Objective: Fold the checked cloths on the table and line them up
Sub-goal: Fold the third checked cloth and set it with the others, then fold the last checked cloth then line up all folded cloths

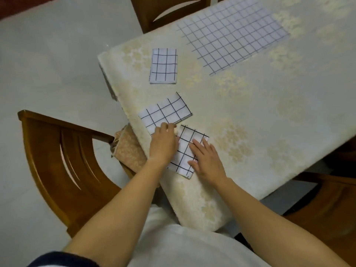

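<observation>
Three folded white cloths with black checks lie along the table's left edge. The far folded cloth point(163, 65) lies alone. The middle folded cloth point(165, 112) is turned at an angle, and the fingertips of my left hand point(163, 143) touch its near edge. The near folded cloth point(185, 149) lies between my hands. My right hand point(207, 160) rests flat on its right side with fingers straight. My left hand covers its left part. A large unfolded checked cloth point(231, 33) is spread flat at the far side of the table.
The table point(269, 112) wears a cream patterned tablecloth; its corner points toward me. A wooden chair point(63, 160) stands at the left with a beige cloth point(129, 151) on it. Another chair point(167, 12) stands at the far side, a third point(327, 205) at the right.
</observation>
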The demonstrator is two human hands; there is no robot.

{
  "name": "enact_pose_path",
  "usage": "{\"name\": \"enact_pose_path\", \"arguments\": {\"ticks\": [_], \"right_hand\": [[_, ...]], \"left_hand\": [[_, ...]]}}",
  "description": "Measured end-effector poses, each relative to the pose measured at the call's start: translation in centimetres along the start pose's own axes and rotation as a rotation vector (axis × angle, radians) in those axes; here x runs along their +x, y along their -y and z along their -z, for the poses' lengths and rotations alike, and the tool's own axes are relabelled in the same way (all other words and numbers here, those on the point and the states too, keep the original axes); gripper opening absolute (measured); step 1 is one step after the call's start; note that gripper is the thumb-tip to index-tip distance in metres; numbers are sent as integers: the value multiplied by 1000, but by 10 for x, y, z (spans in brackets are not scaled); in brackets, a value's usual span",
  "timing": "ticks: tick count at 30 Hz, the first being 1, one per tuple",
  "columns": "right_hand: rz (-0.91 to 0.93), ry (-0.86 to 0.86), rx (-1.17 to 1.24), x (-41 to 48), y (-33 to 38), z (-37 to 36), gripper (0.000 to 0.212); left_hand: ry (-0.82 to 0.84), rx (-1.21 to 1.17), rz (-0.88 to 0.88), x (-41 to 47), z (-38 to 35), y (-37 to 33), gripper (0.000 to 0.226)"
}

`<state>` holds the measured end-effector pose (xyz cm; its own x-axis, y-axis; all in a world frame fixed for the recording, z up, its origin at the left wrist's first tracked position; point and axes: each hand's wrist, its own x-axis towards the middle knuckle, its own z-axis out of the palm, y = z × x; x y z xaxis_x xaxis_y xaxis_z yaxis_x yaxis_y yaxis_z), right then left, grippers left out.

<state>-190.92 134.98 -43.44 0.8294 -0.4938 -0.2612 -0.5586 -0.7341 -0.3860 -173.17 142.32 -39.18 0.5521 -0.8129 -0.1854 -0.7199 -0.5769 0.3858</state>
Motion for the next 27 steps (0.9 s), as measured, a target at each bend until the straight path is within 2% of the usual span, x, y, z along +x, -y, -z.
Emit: {"name": "enact_pose_path", "arguments": {"ticks": [1,3,6,10,16,19,20,22,24,27], "right_hand": [[5,1,-9,0,-2,-1,67],[13,31,-23,0,-7,-2,75],[24,43,-45,0,-14,-1,76],[13,49,-69,1,-30,9,81],[-113,-1,-101,12,-44,28,70],[92,-181,-35,26,-19,30,53],[197,-164,-12,33,-11,28,49],[310,-9,-2,44,-1,22,47],[267,107,-25,53,-5,19,51],[159,95,-167,57,-23,18,60]], "left_hand": [[-44,-4,-73,-12,-6,-5,42],[59,-80,-180,-34,-19,-17,48],[245,-49,-161,-52,-46,-15,61],[336,91,-205,-53,-53,1,66],[371,108,-221,-49,-55,9,84],[377,92,-204,-48,-56,8,96],[388,93,-194,-48,-56,7,100],[418,124,-175,-47,-55,5,108],[453,169,-160,-46,-52,2,112],[443,170,-154,-48,-50,0,112]]}}
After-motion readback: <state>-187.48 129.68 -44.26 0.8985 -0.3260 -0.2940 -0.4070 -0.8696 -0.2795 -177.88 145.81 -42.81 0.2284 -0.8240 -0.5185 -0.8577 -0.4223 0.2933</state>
